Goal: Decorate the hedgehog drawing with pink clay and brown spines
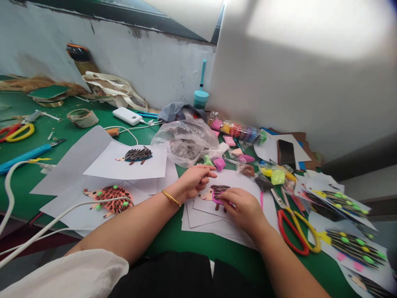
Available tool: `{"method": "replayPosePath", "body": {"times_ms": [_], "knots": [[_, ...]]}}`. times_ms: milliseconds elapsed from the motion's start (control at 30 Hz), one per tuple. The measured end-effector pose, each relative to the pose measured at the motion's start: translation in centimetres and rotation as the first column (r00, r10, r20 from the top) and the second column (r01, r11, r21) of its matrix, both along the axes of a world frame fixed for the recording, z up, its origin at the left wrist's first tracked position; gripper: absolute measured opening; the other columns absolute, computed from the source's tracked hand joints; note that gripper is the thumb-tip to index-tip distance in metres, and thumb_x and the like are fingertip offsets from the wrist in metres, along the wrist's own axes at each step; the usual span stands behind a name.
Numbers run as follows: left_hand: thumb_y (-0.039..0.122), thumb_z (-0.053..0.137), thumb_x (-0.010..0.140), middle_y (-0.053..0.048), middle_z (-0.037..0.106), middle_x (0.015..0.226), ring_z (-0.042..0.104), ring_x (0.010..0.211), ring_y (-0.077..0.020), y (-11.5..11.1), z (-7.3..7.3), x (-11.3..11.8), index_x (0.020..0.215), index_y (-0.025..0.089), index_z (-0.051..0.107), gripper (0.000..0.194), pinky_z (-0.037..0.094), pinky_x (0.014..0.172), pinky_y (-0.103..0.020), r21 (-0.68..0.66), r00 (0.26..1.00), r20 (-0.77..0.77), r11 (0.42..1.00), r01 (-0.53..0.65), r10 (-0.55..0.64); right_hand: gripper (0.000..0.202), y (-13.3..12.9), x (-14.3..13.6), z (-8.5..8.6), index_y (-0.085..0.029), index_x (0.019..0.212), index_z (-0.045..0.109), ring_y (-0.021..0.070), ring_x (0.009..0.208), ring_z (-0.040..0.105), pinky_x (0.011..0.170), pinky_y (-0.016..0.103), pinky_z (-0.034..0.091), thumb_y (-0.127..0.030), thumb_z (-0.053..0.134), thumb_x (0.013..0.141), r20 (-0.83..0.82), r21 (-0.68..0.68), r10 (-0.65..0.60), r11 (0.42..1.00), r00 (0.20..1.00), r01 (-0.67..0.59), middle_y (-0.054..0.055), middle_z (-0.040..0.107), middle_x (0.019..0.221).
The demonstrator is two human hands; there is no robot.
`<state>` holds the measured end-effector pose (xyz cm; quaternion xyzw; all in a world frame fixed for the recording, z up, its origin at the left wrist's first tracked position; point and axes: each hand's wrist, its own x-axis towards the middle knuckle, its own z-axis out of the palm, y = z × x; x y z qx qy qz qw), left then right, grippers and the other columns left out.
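Observation:
My left hand, a gold bangle on its wrist, hovers by the top edge of a white paper sheet. Its fingers are partly curled together; whatever they hold is too small to make out. On that sheet is a hedgehog picture with a pink clay body, a pale face and dark striped seeds on its back. My right hand has its thumb and fingers pinched at the hedgehog's right side, hiding what is between them. Beyond my left hand sits a clear plastic bag of dark seeds.
Finished-looking hedgehog pictures lie left and right. Red-and-yellow scissors rest beside my right forearm. Coloured clay packets, a phone and a power bank are farther back. A white cable crosses the left side; a blue craft knife lies there.

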<state>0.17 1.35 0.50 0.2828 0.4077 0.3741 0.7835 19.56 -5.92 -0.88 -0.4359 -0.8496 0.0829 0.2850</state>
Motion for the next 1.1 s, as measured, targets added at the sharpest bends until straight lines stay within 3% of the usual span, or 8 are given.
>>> {"method": "replayPosePath", "body": {"times_ms": [133,433,867,1100], "knots": [[0.016,0.055,0.09,-0.002,0.06,0.081,0.03,0.04,0.0002,0.05,-0.01,0.0,0.104,0.013,0.063,0.016,0.013,0.035,-0.013,0.002,1.0,0.0,1.0,0.0,0.0,0.02,-0.03,-0.11,-0.16,-0.022,0.094,0.073,0.0191,0.079,0.064,0.072,0.031,0.051,-0.015,0.055,0.091,0.018,0.02,0.02,1.0,1.0,-0.021,0.006,0.07,0.085],[0.015,0.053,0.091,-0.002,0.06,0.081,0.031,0.039,0.0007,0.14,-0.25,-0.05,0.104,0.012,0.063,0.017,0.013,0.034,-0.012,0.0,1.0,0.016,1.0,0.001,-0.001,0.014,-0.1,-0.02,-0.38,-0.021,0.091,0.069,0.0197,0.082,0.065,0.075,0.031,0.051,-0.013,0.057,0.089,0.005,-0.078,-0.003,0.997,1.0,0.004,0.004,0.071,0.087],[0.014,0.054,0.09,-0.002,0.059,0.078,0.033,0.039,0.0002,0.0,-0.07,0.02,0.103,0.012,0.064,0.016,0.013,0.033,-0.013,-0.011,1.0,0.014,1.0,-0.013,0.013,0.018,0.15,-0.78,-0.4,-0.021,0.077,0.073,0.0186,0.074,0.055,0.07,0.031,0.041,-0.015,0.06,0.087,0.114,-0.001,-0.009,1.0,0.993,0.009,0.005,0.061,0.075],[0.013,0.052,0.091,-0.002,0.058,0.079,0.032,0.039,0.0004,0.03,-0.13,0.04,0.104,0.011,0.063,0.017,0.012,0.033,-0.013,-0.006,1.0,0.019,1.0,-0.01,0.01,0.019,0.18,-1.0,-0.65,-0.019,0.078,0.072,0.019,0.075,0.055,0.071,0.031,0.042,-0.016,0.057,0.089,0.16,0.014,-0.001,1.0,0.987,-0.001,0.006,0.063,0.077]]}}
